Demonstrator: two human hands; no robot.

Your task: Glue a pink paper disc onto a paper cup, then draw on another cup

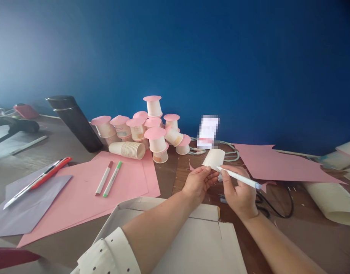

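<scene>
My left hand (200,183) is closed on a white paper cup (214,158), its thumb and fingers pinching the cup's near edge. In my right hand (240,190) is a white marker (240,177) with a pale blue end, its tip touching or very close to the side of the cup. Behind and to the left stand several paper cups topped with pink paper discs (155,133), some stacked on others. A nested stack of plain paper cups (127,150) lies on its side in front of them.
Pink sheets (86,190) lie at left under a brown marker (104,179) and a green marker (112,179). A box cutter (37,180) rests on grey paper (43,209). A black flask (76,123) stands behind; a phone (208,131) leans at the wall. White cardboard (203,243) lies below my arms.
</scene>
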